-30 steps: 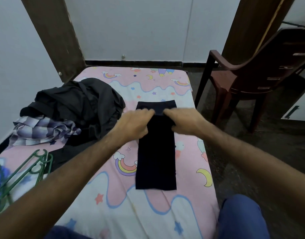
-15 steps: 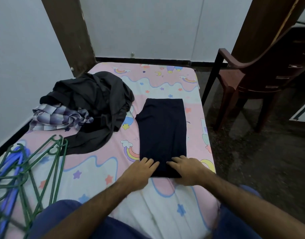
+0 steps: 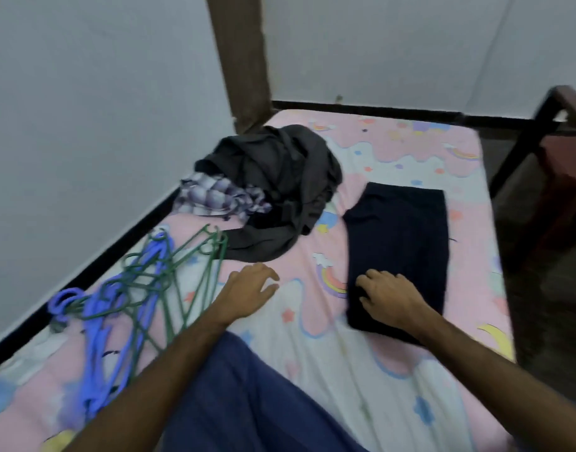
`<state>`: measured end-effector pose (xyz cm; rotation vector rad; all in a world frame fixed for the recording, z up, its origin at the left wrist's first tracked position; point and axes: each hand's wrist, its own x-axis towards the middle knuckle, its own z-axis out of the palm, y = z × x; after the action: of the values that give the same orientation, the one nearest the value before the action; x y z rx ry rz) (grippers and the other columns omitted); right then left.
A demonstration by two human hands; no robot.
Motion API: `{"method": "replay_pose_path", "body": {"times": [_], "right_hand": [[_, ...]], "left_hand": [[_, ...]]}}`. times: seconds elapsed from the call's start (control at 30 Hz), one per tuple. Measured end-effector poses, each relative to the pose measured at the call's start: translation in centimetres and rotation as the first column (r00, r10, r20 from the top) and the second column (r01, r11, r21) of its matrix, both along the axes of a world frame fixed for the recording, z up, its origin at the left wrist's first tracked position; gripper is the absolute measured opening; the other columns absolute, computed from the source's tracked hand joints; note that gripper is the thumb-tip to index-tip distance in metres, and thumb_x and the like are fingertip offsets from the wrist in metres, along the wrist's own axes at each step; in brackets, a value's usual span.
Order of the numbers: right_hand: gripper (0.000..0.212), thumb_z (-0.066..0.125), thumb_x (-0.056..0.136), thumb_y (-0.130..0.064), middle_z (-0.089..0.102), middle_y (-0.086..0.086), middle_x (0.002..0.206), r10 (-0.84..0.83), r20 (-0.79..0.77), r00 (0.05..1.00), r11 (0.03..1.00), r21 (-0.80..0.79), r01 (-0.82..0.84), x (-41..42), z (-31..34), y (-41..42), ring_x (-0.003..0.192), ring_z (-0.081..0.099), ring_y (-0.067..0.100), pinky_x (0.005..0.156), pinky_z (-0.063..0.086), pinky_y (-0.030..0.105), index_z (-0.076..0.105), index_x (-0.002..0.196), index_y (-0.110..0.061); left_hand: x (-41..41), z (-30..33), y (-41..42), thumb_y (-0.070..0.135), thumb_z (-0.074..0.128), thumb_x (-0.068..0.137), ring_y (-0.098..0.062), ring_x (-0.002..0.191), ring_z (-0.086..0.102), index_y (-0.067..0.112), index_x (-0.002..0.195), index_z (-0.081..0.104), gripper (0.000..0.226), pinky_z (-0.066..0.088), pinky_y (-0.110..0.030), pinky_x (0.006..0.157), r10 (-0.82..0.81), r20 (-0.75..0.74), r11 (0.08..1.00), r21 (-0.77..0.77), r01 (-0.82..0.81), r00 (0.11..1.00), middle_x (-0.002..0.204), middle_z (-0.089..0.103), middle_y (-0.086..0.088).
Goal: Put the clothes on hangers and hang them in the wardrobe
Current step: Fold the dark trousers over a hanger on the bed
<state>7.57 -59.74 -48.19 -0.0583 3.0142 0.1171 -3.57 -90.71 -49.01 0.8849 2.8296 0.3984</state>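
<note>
Folded navy garment (image 3: 399, 243) flat on bed (image 3: 312, 370). Right hand (image 3: 389, 296) rests on its near edge, fingers loosely spread, gripping nothing. Left hand (image 3: 247, 288) left of garment, relaxed, empty, near hangers (image 3: 139, 288). Dark clothes pile (image 3: 280, 184) beyond hangers.

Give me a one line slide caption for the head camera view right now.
Right hand resting on folded dark garment, left hand open near green and blue hangers on the bed.

Dim, flat, bluish indoor light; motion blur throughout, wide-angle bending at the edges.
</note>
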Motion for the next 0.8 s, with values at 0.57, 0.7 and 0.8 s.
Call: {"method": "replay_pose_path", "body": {"times": [0.57,0.7,0.8], "right_hand": [[0.032,0.059,0.096,-0.018,0.062,0.005,0.128,0.400,0.178,0.899,0.810,-0.527,-0.256,-10.5,-1.8,-21.2,0.112,0.058,0.020,0.097,0.046,0.030,0.062,0.127,-0.012],[0.026,0.060,0.097,-0.014,0.063,0.003,0.127,0.395,0.151,0.906,0.801,-0.539,-0.260,-10.7,-1.7,-20.5,0.103,0.058,0.014,0.091,0.046,0.023,0.063,0.122,-0.009],[0.021,0.058,0.097,-0.011,0.061,-0.010,0.117,0.379,0.112,0.919,0.792,-0.554,-0.258,-10.8,-1.5,-20.1,0.101,0.057,0.013,0.081,0.042,0.006,0.064,0.116,-0.003]], "left_hand": [[3.7,-4.0,-17.2,0.032,0.086,0.072,-0.033,0.117,0.052,0.014,0.135,0.046,0.077,0.047,-0.047,0.089,0.753,-0.021,0.630,0.310,-0.712,0.658,0.130,0.052,-0.010],[3.3,-4.0,-18.0,0.021,0.078,0.084,-0.029,0.108,0.063,0.016,0.133,0.048,0.058,0.051,-0.039,0.086,0.742,0.212,0.527,0.402,-0.749,0.636,0.118,0.065,-0.007],[3.3,-3.5,-18.4,0.013,0.069,0.089,-0.026,0.104,0.063,0.013,0.121,0.056,0.034,0.046,-0.032,0.080,0.766,0.213,0.474,0.451,-0.756,0.607,0.112,0.065,-0.001]]}}
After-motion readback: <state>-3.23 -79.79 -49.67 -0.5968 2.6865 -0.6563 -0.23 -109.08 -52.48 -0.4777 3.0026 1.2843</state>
